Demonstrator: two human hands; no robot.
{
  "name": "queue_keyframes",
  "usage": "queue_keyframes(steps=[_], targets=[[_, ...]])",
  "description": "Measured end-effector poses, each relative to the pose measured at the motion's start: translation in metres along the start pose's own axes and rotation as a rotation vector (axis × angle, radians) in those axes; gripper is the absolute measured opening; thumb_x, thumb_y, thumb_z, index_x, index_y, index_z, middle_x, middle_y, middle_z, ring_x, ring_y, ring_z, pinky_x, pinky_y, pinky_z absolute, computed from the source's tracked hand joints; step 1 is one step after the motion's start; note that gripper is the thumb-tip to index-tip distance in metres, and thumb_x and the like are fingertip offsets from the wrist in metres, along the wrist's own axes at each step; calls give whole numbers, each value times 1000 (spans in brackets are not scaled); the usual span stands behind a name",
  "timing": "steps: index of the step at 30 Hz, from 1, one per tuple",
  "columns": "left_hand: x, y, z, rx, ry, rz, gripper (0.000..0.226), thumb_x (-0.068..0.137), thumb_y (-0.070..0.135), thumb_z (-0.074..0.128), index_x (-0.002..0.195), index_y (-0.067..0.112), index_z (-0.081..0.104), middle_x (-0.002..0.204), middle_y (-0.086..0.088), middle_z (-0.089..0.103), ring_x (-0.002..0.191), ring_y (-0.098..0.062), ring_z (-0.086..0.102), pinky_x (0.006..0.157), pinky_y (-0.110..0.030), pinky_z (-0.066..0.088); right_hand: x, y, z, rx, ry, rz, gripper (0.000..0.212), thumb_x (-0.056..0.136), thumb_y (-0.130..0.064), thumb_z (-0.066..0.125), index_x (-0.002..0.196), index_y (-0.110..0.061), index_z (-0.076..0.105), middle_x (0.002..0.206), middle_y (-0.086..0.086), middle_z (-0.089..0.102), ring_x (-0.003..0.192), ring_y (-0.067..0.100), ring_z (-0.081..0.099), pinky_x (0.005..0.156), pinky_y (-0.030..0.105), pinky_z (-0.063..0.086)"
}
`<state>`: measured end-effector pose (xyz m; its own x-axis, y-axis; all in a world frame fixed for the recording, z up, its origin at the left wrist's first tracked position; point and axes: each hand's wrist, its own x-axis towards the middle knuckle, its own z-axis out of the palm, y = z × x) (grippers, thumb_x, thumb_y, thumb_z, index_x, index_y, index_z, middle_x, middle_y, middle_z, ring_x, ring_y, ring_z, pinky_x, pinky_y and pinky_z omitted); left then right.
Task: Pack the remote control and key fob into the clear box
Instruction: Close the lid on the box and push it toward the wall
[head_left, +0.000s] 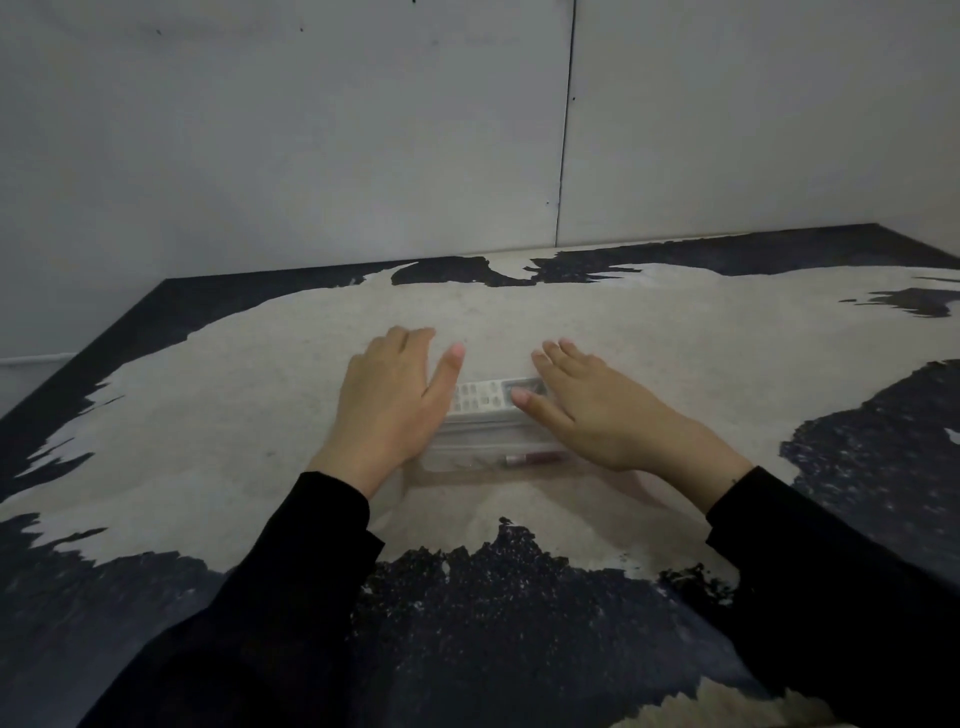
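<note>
A clear plastic box (467, 470) sits on the table in front of me. A white remote control (485, 397) with grey buttons lies across its far part, seen through the plastic. A small dark red item (535, 459), perhaps the key fob, lies near the box's front wall. My left hand (389, 405) rests flat against the box's left side, fingers spread. My right hand (597, 410) lies flat over its right side, thumb touching the remote's right end. Whether a lid is on the box is unclear.
The table (260, 405) has a pale sandy top with dark blue-black patches along its edges. A grey wall (311, 156) stands close behind and to the right. The table's left edge runs diagonally at the far left.
</note>
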<state>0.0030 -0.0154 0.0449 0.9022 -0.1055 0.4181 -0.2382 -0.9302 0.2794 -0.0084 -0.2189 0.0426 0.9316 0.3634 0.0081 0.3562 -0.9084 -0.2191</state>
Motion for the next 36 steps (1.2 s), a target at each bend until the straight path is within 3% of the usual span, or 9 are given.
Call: queue_keyframes(steps=[3, 6, 11, 14, 18, 23, 27, 30, 36], targets=[[-2, 4, 6, -68, -196, 151, 60, 95, 48, 20, 141, 13, 35, 150, -10, 35, 141, -21, 25, 117, -43, 15, 0, 0, -1, -64, 71, -40, 79, 90, -60, 16, 145, -4, 22, 154, 17, 26, 142, 27, 21, 117, 38, 16], [-5, 2, 13, -106, -351, 133, 58, 96, 46, 22, 146, 16, 21, 158, -8, 16, 146, -16, 5, 117, -36, -1, 0, 0, -4, -37, 82, -54, 74, 90, -58, 22, 137, -3, 34, 143, 17, 40, 131, 28, 36, 110, 39, 29], [-4, 2, 14, -22, -330, 187, 58, 97, 43, 22, 146, 12, 22, 156, -15, 21, 145, -24, 12, 118, -39, 4, 18, -3, -5, 75, 139, 62, 56, 92, -51, 31, 119, -5, 47, 123, 17, 52, 113, 32, 44, 95, 42, 35], [-3, 2, 15, -8, -328, 208, 58, 97, 42, 25, 145, 9, 24, 154, -18, 25, 143, -26, 17, 117, -37, 6, 21, -4, 4, 101, 157, 70, 53, 94, -47, 29, 128, -8, 42, 130, 15, 50, 121, 30, 41, 102, 43, 34], [-3, -1, 15, -158, -304, 154, 52, 97, 37, 30, 144, 14, 28, 155, -10, 25, 143, -19, 17, 111, -24, 6, 22, -1, 10, 48, 183, 5, 61, 93, -51, 19, 136, -12, 39, 142, 9, 46, 137, 23, 32, 116, 44, 14], [4, 2, 15, -79, -328, 163, 52, 95, 33, 35, 141, 9, 31, 148, -14, 37, 137, -24, 29, 112, -33, 17, 23, -5, 8, 34, 217, -19, 57, 93, -48, 29, 134, -12, 42, 132, 10, 54, 121, 26, 46, 102, 37, 32], [14, 16, 16, -44, -316, 75, 49, 90, 33, 39, 132, 7, 39, 134, -20, 49, 123, -31, 41, 103, -38, 30, 34, -10, 5, -51, 11, 74, 61, 97, -41, 21, 146, -6, 16, 156, 17, 19, 145, 32, 11, 116, 44, 12], [7, 14, 31, 54, -294, 64, 54, 93, 37, 27, 141, 11, 29, 148, -21, 34, 139, -33, 24, 115, -43, 18, 37, -15, 15, -48, -48, 143, 64, 96, -45, 15, 149, -12, 3, 160, 13, -2, 146, 29, -7, 118, 45, -2], [6, 8, 34, -63, -212, 54, 51, 93, 34, 30, 141, 18, 33, 152, -12, 32, 144, -26, 18, 116, -39, 14, 29, -16, 23, -34, 169, 111, 68, 89, -55, 15, 148, -21, 18, 158, 12, 17, 146, 29, 9, 119, 49, 6]])
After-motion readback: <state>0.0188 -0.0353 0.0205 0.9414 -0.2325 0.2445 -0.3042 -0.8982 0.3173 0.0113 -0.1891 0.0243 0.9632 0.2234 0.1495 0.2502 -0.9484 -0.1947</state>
